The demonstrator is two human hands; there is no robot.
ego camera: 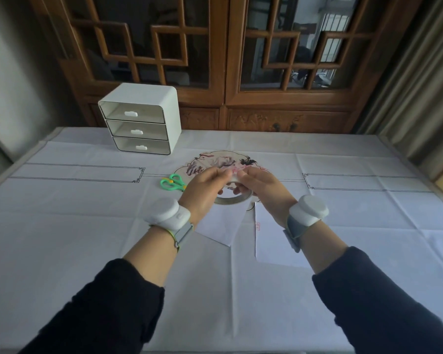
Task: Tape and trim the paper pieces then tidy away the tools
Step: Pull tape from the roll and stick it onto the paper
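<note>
Peeling the loose end off the tape roll (232, 199) is judged to be the step in hand, with the taping itself not yet begun. The roll is held above the table (87, 251), at the centre of the view, between both hands. The fingers of the right hand (264, 187) are curled round the ring from the 3 o'clock side, while the thumb and fingertips of the left hand (201, 185) are pinched together at its upper edge, seemingly on the tape end, though the end itself cannot be made out. Two white paper pieces (221, 226) lie flat just below the hands, toward 6 o'clock, side by side with a narrow gap between them. A painted round sheet (215, 159) lies partly hidden behind the hands at 12 o'clock. Green scissors (173, 183) rest on the cloth at 9 o'clock of the left hand, untouched, and a white drawer unit (141, 121) with all three drawers closed stands well apart at 11 o'clock. For a clean result, the roll should be steadied by the right hand while a short strip is drawn out slowly and kept taut, so that it is not folded onto itself. The paper edges should be brought together before the strip is laid across them.
</note>
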